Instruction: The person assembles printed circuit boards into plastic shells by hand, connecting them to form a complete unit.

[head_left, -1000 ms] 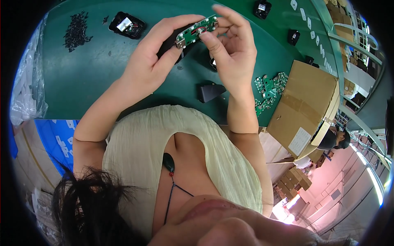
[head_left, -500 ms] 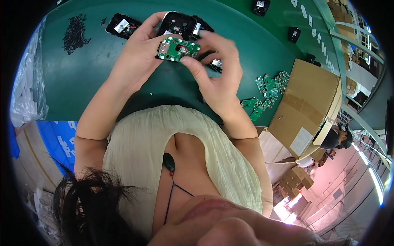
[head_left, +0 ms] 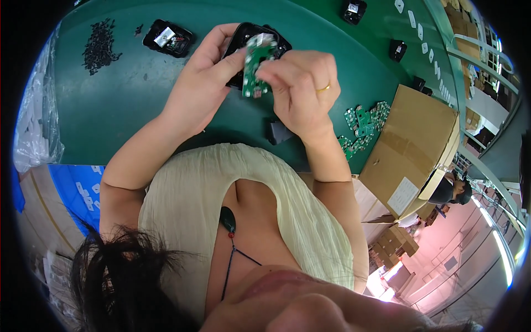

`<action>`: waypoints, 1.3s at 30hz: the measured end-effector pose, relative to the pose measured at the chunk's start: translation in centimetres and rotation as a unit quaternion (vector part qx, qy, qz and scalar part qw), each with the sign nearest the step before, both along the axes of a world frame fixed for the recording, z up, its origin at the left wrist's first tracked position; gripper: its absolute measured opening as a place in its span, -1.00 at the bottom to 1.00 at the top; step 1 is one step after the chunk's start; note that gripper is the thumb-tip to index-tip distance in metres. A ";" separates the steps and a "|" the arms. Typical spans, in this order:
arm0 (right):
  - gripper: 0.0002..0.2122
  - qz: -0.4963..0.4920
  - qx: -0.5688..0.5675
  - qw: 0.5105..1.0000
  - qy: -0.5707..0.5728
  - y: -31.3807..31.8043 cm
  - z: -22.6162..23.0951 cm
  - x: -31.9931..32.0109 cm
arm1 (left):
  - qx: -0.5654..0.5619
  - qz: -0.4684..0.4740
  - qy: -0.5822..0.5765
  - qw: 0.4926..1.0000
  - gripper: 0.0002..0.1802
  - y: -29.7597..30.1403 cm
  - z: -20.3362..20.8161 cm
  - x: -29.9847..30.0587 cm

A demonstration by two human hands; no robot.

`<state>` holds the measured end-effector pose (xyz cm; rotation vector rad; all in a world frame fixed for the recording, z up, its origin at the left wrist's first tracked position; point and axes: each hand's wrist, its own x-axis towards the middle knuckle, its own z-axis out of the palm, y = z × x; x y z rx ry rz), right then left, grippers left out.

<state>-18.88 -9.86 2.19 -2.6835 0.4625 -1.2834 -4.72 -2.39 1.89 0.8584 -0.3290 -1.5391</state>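
A green circuit board (head_left: 255, 77) stands tilted on its long side, slightly blurred, over a black plastic housing (head_left: 238, 40). My left hand (head_left: 200, 83) is closed round the housing's left side, its thumb up against the board's edge. From the right, my right hand (head_left: 305, 83) pinches the board between thumb and fingers; a ring shows on one finger. Part of the housing's inside is hidden behind the board and my fingers. Below my right hand a dark block-shaped piece (head_left: 279, 133) lies on the table, partly covered by the wrist.
On the green table (head_left: 133, 110), an open black housing (head_left: 167, 37) with a silvery part lies left of my hands, beside a heap of small black pieces (head_left: 99, 47). Several circuit boards (head_left: 362, 124) are piled right, next to a cardboard box (head_left: 412, 149). A person (head_left: 451, 189) is beyond.
The circuit board has turned from lying flat to steep, its connector end swinging round. My right hand has closed on it and shifted slightly right. The dark block now shows below that hand.
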 end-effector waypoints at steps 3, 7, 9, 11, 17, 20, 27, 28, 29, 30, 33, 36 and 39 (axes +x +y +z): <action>-0.79 -0.046 -0.001 0.999 -0.007 -0.4 -0.3 0.5 | -0.007 0.003 0.031 0.999 -0.65 0.0 0.2 0.0; -0.84 -0.067 0.028 0.997 0.011 -0.1 -0.1 0.9 | -0.053 0.030 -0.022 0.998 -0.58 0.2 -0.1 -0.5; -0.84 -0.066 0.024 0.997 0.013 -0.1 0.1 1.0 | -0.067 0.024 -0.057 0.996 -0.58 0.3 -0.4 -0.3; -0.84 -0.066 0.018 0.998 0.014 -0.2 0.2 0.9 | -0.081 0.017 -0.091 0.992 -0.57 0.3 -0.7 -0.3; -0.81 -0.020 -0.007 0.999 0.042 0.1 0.2 0.7 | -0.123 0.039 -0.174 0.976 -0.64 0.9 -0.5 -0.6; -0.75 0.003 -0.009 1.000 0.030 0.5 0.2 0.9 | -0.147 0.077 -0.189 0.968 -0.67 0.5 -0.2 -0.5; -0.58 0.057 0.498 0.861 -0.082 2.1 0.1 0.1 | -0.133 0.080 -0.228 0.961 -0.71 0.3 0.2 -1.0; -0.58 0.052 0.496 0.862 -0.085 1.9 0.1 0.2 | -0.145 0.096 -0.255 0.951 -0.71 0.1 0.3 -1.1; -0.58 0.059 0.481 0.871 -0.087 1.6 0.4 0.3 | -0.157 0.110 -0.281 0.941 -0.72 -0.1 0.3 -1.2; -0.59 0.067 0.465 0.878 -0.088 1.3 0.6 0.4 | -0.159 0.104 -0.279 0.941 -0.72 -0.3 0.2 -1.3; -0.62 0.060 0.403 0.909 -0.084 -0.2 1.3 0.4 | -0.218 0.127 -0.297 0.921 -0.71 -1.3 -0.2 -1.0; -0.70 0.067 0.409 0.900 -0.136 -2.3 1.3 0.6 | -0.232 0.060 -0.415 0.877 -0.66 -3.5 0.3 0.0; -0.63 0.003 0.312 0.950 -0.015 -5.7 1.1 -1.1 | -0.287 0.041 -0.706 0.646 -0.66 -7.9 2.1 2.4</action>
